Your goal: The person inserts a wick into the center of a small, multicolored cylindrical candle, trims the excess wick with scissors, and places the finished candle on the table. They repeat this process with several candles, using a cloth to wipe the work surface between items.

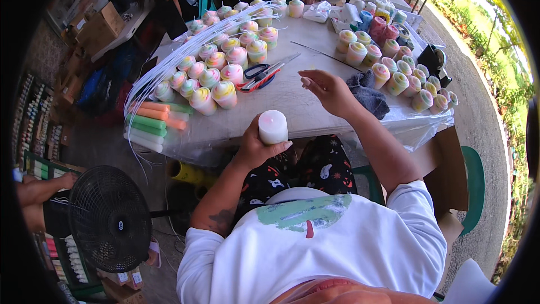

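Note:
My left hand (pixel 257 145) is wrapped round a white pillar candle (pixel 273 129) with a pinkish top, held upright just off the table's near edge. Over the table, my right hand (pixel 323 89) is raised with its index finger stretched toward the left and the other fingers loosely bent; nothing shows in it. Closest to that hand lies a dark grey cloth (pixel 368 94). Scissors with dark blue handles (pixel 256 71) and a red cutter knife (pixel 261 80) rest beyond the candle. Many pastel swirled candles (pixel 225 94) stand at the left, and more swirled candles (pixel 397 83) at the right.
A bundle of long white wicks (pixel 169 63) drapes over the left candles. Orange, green and white sticks (pixel 149 125) lie at the table's left corner. A thin rod (pixel 323 54) crosses the middle, and a tape dispenser (pixel 434 62) stands right. A black fan (pixel 111 219) is at lower left.

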A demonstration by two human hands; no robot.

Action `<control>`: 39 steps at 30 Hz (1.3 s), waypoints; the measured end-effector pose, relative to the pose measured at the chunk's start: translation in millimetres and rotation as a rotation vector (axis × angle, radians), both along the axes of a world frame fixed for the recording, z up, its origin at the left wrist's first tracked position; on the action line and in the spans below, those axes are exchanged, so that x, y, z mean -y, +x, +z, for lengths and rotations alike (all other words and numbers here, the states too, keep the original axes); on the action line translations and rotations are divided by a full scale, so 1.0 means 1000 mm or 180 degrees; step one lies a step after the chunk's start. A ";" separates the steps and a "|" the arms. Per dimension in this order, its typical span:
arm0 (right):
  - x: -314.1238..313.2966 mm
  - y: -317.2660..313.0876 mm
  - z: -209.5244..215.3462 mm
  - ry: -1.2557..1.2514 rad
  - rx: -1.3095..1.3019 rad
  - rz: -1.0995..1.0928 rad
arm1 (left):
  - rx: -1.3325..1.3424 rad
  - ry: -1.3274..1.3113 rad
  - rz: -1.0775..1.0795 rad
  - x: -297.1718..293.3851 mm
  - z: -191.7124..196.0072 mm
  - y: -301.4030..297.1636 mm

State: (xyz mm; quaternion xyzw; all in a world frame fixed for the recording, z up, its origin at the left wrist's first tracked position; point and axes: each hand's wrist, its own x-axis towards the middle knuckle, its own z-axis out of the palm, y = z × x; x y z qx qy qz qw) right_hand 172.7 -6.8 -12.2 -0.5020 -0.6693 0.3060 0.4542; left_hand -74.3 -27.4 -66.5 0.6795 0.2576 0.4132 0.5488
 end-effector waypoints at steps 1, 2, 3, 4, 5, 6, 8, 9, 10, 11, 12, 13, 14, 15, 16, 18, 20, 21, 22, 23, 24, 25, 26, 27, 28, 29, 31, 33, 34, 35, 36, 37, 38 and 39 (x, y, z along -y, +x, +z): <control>-0.025 -0.005 0.018 -0.0865 0.0256 -0.0156 | 0.0053 0.0004 0.0089 -0.007 -0.003 -0.001; -0.041 -0.013 0.017 -0.0936 0.0575 -0.0156 | 0.0088 -0.0038 0.0139 -0.010 -0.007 -0.002; -0.054 -0.024 0.015 -0.0723 0.0933 -0.0014 | 0.0106 -0.0068 0.0204 -0.013 -0.008 -0.005; -0.065 -0.036 0.012 -0.0496 0.1284 0.0121 | 0.0116 -0.0001 0.0259 -0.015 -0.007 -0.007; -0.074 -0.047 0.007 -0.0263 0.1630 0.0252 | 0.0126 0.0066 0.0310 -0.017 -0.006 -0.006; -0.079 -0.060 -0.001 -0.0101 0.1715 0.0277 | 0.0124 0.0131 0.0364 -0.018 -0.005 -0.006; -0.086 -0.067 -0.011 0.0264 0.2659 0.0126 | 0.0057 0.0184 0.0495 -0.020 -0.005 -0.006; -0.089 -0.069 -0.015 0.0447 0.3122 0.0034 | 0.0018 0.0207 0.0549 -0.021 -0.005 -0.006; -0.094 -0.066 -0.019 0.0543 0.2822 0.0183 | 0.0083 0.0127 0.0524 -0.021 -0.002 -0.006; -0.093 -0.060 -0.022 0.0541 0.2722 0.0255 | 0.0016 0.0157 0.0548 -0.021 -0.001 -0.008; -0.089 -0.053 -0.019 0.0531 0.2632 0.0320 | -0.0042 0.0183 0.0564 -0.022 -0.001 -0.009; -0.085 -0.045 -0.018 0.0520 0.2538 0.0383 | -0.0104 0.0208 0.0577 -0.023 -0.001 -0.010; -0.082 -0.034 -0.017 0.0643 0.2567 0.0412 | -0.0115 0.0224 0.0600 -0.023 0.000 -0.012; -0.079 -0.018 -0.016 0.0761 0.2605 0.0426 | -0.0117 0.0240 0.0606 -0.023 0.001 -0.011; -0.075 0.000 -0.016 0.0878 0.2649 0.0438 | -0.0113 0.0257 0.0611 -0.023 0.002 -0.010; -0.070 0.022 -0.022 0.1031 0.3369 0.0060 | -0.0193 0.0188 0.0608 -0.024 0.006 -0.009; -0.071 0.022 -0.010 0.0638 0.3478 -0.0092 | -0.0227 0.0186 0.0642 -0.025 0.006 -0.009; -0.079 0.009 0.001 0.0434 0.3161 -0.0135 | -0.0229 0.0216 0.0661 -0.024 0.005 -0.008; -0.085 -0.009 0.010 0.0231 0.2844 -0.0168 | -0.0230 0.0240 0.0686 -0.024 0.004 -0.007; -0.089 -0.031 0.014 0.0025 0.2203 -0.0089 | -0.0215 0.0225 0.0670 -0.023 0.002 -0.006; -0.097 -0.046 0.012 -0.0285 0.1991 0.0042 | -0.0203 0.0221 0.0640 -0.024 0.002 -0.005; -0.109 -0.055 -0.004 -0.0335 0.2054 0.0135 | -0.0200 0.0227 0.0614 -0.025 0.002 -0.004; -0.110 -0.069 -0.007 -0.0462 0.2230 0.0049 | -0.0208 0.0238 0.0645 -0.027 0.000 -0.004; -0.111 -0.081 -0.006 -0.0695 0.2402 0.0119 | -0.0214 0.0246 0.0683 -0.026 -0.001 -0.004; -0.109 -0.086 -0.004 -0.0790 0.2399 0.0145 | -0.0220 0.0253 0.0714 -0.026 -0.001 -0.005; -0.106 -0.089 -0.001 -0.0890 0.2393 0.0165 | -0.0245 0.0315 0.0717 -0.027 -0.001 -0.005; -0.096 -0.083 0.001 -0.0954 0.2781 0.0156 | -0.0296 0.0414 0.0714 -0.027 0.000 -0.006; -0.083 -0.063 -0.004 -0.0965 0.3006 -0.0006 | -0.0272 0.0530 0.0752 -0.025 0.001 -0.003; -0.074 -0.049 -0.009 -0.0942 0.3048 -0.0139 | -0.0254 0.0575 0.0772 -0.023 0.002 -0.001; -0.066 -0.039 -0.014 -0.0920 0.3088 -0.0273 | -0.0257 0.0594 0.0783 -0.021 0.004 0.001; -0.058 -0.033 -0.013 -0.0953 0.2932 -0.0439 | -0.0251 0.0617 0.0790 -0.019 0.009 0.004; -0.051 -0.027 -0.010 -0.0983 0.2776 -0.0603 | -0.0247 0.0640 0.0800 -0.017 0.012 0.007; -0.044 -0.022 -0.006 -0.1009 0.2618 -0.0763 | -0.0220 0.0767 0.0823 -0.016 0.011 0.010; -0.039 -0.019 0.000 -0.1047 0.2694 -0.0666 | -0.0194 0.0908 0.0855 -0.016 0.012 0.015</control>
